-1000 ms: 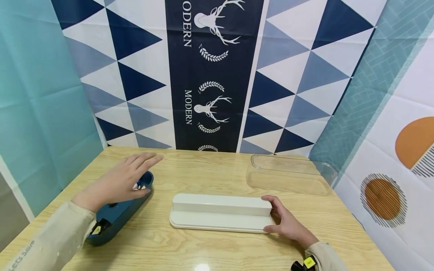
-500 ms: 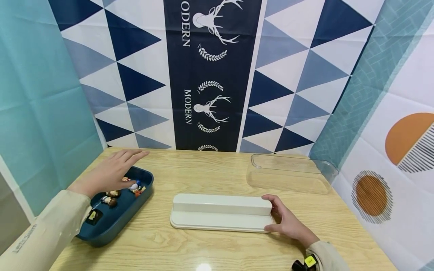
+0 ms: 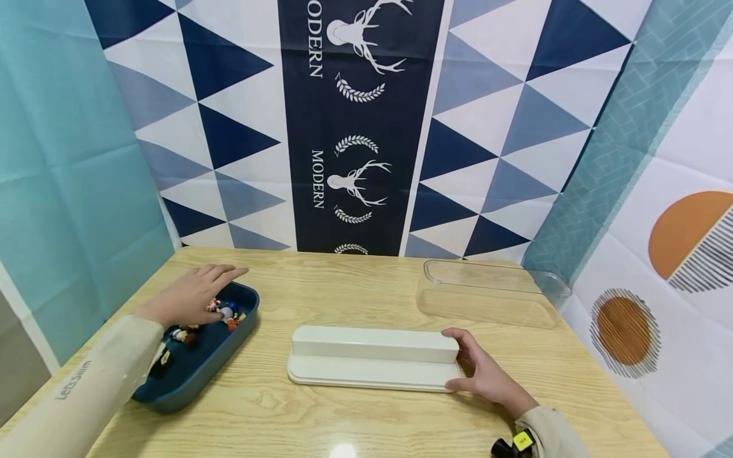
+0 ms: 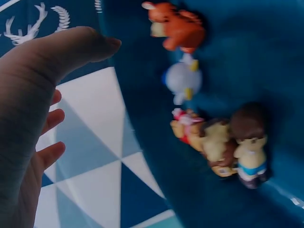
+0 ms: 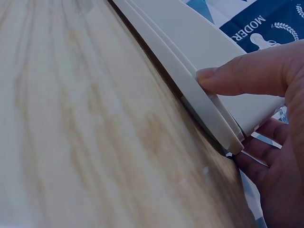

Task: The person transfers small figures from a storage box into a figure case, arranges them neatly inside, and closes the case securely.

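Note:
My left hand (image 3: 186, 298) hovers over the dark blue tray (image 3: 209, 362) at the left, thumb apart from the other fingers, holding nothing. Inside the tray lie several small figurines: an orange animal (image 4: 180, 28), a round white one (image 4: 183, 78), a pink and red one (image 4: 185, 126) and a brown-haired child figurine (image 4: 249, 147). At the table's middle is a white stepped stand (image 3: 372, 369). My right hand (image 3: 483, 375) grips its right end; in the right wrist view the thumb (image 5: 232, 78) presses on its top and the other fingers curl past the end.
A clear plastic cover (image 3: 487, 305) stands at the table's back right, near the right wall sheet. A patterned cloth (image 3: 355, 127) hangs behind the wooden table (image 3: 275, 420). A black item (image 3: 161, 362) lies in the tray's near end, partly behind my left sleeve.
My left hand has moved left and back over the tray, then dipped a little, and more of the figurines show now. The right hand and the white stand have stayed in place.

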The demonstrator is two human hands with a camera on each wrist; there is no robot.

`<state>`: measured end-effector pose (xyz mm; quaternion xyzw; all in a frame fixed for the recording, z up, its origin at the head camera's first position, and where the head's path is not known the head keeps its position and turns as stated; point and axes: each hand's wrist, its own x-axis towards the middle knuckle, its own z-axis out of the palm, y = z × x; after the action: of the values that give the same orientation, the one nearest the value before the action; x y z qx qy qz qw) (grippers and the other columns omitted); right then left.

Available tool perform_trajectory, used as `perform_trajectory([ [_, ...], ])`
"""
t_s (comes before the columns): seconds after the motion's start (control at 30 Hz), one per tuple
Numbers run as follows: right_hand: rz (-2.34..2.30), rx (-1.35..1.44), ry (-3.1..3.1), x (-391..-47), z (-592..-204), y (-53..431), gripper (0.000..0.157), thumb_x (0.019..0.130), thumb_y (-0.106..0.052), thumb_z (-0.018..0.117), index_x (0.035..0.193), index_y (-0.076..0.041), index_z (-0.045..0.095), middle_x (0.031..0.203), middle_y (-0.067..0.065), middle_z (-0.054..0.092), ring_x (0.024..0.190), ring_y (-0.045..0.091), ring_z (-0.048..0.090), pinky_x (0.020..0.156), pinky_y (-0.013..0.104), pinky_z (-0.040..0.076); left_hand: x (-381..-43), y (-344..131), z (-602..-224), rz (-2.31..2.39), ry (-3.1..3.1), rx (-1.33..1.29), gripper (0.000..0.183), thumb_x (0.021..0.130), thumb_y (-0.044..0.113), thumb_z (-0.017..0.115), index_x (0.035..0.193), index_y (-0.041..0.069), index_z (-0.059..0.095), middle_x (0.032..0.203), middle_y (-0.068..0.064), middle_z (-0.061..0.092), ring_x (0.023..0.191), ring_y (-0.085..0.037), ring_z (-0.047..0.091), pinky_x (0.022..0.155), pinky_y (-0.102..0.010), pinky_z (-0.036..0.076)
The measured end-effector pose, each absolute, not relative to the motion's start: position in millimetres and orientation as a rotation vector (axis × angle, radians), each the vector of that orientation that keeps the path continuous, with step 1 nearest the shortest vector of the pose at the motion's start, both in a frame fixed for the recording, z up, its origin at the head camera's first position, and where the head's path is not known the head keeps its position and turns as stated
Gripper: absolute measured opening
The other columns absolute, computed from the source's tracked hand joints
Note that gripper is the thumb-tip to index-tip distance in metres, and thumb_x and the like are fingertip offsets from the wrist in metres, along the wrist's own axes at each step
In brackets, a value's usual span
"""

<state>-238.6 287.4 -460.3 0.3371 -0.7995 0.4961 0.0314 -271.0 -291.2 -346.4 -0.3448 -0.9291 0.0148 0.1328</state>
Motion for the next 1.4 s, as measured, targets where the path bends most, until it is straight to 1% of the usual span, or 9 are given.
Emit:
perform_trajectory([
  [0.17, 1.523, 1.054, -2.453, -239.2, -459.6, 285.1, 0.083, 0.077, -0.002, 0.084, 0.144, 0.001, 0.036, 0.136, 0.023, 0.046, 0.117, 0.003, 0.051, 0.096, 0.015, 0.038, -275.3, -297.3, -356.5, 0.015, -2.722, -0.982, 0.082, 0.082, 0.02, 0.081, 0.147, 0.002, 0.036, 0.137, -0.024, 0.048, 0.122, -0.045, 0.048, 0.096, -0.065, 0.04],
  [0.37, 1.53, 1.08, -2.438, -239.7, -457.4, 285.3, 0.082, 0.078, 0.001, 0.082, 0.144, 0.003, 0.034, 0.135, 0.027, 0.045, 0.116, 0.002, 0.051, 0.096, 0.015, 0.038, -283.3, -298.4, -368.6, -0.003, -2.797, -0.931, 0.061, 0.091, 0.023, 0.071, 0.142, 0.0, 0.047, 0.131, -0.023, 0.054, 0.12, -0.045, 0.05, 0.095, -0.064, 0.04],
  [0.57, 1.572, 1.071, -2.437, -239.9, -458.5, 286.4, 0.082, 0.077, 0.001, 0.082, 0.143, 0.004, 0.034, 0.136, 0.024, 0.045, 0.118, 0.003, 0.05, 0.098, 0.013, 0.036, -289.9, -293.2, -384.8, -0.001, -2.846, -0.915, 0.049, 0.095, 0.023, 0.066, 0.136, -0.001, 0.054, 0.127, -0.023, 0.058, 0.118, -0.044, 0.051, 0.096, -0.062, 0.041],
  [0.73, 1.593, 1.048, -2.457, -239.3, -460.9, 287.8, 0.083, 0.077, 0.0, 0.083, 0.143, 0.005, 0.034, 0.138, 0.018, 0.045, 0.119, 0.002, 0.05, 0.098, 0.013, 0.037, -294.4, -288.8, -394.4, 0.022, -2.845, -0.913, 0.044, 0.097, 0.032, 0.064, 0.127, 0.0, 0.061, 0.121, -0.02, 0.062, 0.114, -0.041, 0.053, 0.094, -0.059, 0.043],
  [0.83, 1.586, 1.038, -2.47, -239.8, -461.1, 287.8, 0.083, 0.077, -0.001, 0.083, 0.144, 0.003, 0.034, 0.138, 0.018, 0.045, 0.119, 0.002, 0.05, 0.097, 0.014, 0.038, -296.8, -288.7, -396.2, 0.034, -2.845, -0.905, 0.045, 0.096, 0.038, 0.063, 0.123, 0.002, 0.064, 0.116, -0.017, 0.063, 0.111, -0.039, 0.054, 0.092, -0.057, 0.044],
  [1.0, 1.601, 1.03, -2.483, -240.0, -461.5, 288.6, 0.083, 0.077, -0.002, 0.083, 0.145, 0.0, 0.035, 0.139, 0.022, 0.042, 0.12, 0.001, 0.049, 0.098, 0.013, 0.037, -299.6, -290.1, -398.3, 0.012, -2.856, -0.914, 0.047, 0.095, 0.042, 0.063, 0.124, 0.006, 0.066, 0.116, -0.014, 0.062, 0.111, -0.038, 0.053, 0.092, -0.057, 0.044],
  [1.1, 1.609, 1.031, -2.484, -240.0, -461.7, 288.3, 0.083, 0.077, -0.002, 0.083, 0.144, 0.001, 0.034, 0.139, 0.024, 0.042, 0.121, 0.001, 0.049, 0.099, 0.013, 0.036, -298.1, -291.8, -398.0, 0.002, -2.861, -0.952, 0.044, 0.095, 0.041, 0.064, 0.125, 0.009, 0.067, 0.115, -0.012, 0.061, 0.108, -0.036, 0.052, 0.089, -0.055, 0.045],
  [1.23, 1.618, 1.03, -2.496, -240.4, -462.7, 288.5, 0.082, 0.078, -0.002, 0.083, 0.145, 0.0, 0.034, 0.14, 0.024, 0.042, 0.121, 0.002, 0.049, 0.099, 0.014, 0.037, -294.2, -293.0, -398.0, 0.014, -2.836, -1.009, 0.029, 0.091, 0.035, 0.07, 0.111, 0.014, 0.075, 0.107, -0.008, 0.059, 0.1, -0.031, 0.05, 0.081, -0.049, 0.045],
  [1.4, 1.613, 1.029, -2.496, -240.3, -461.9, 288.5, 0.082, 0.078, -0.002, 0.082, 0.145, 0.001, 0.034, 0.139, 0.023, 0.043, 0.12, 0.003, 0.05, 0.099, 0.014, 0.037, -292.5, -294.1, -399.3, -0.056, -2.792, -1.022, 0.008, 0.088, 0.027, 0.074, 0.087, 0.02, 0.078, 0.105, -0.01, 0.059, 0.099, -0.033, 0.05, 0.079, -0.051, 0.045],
])
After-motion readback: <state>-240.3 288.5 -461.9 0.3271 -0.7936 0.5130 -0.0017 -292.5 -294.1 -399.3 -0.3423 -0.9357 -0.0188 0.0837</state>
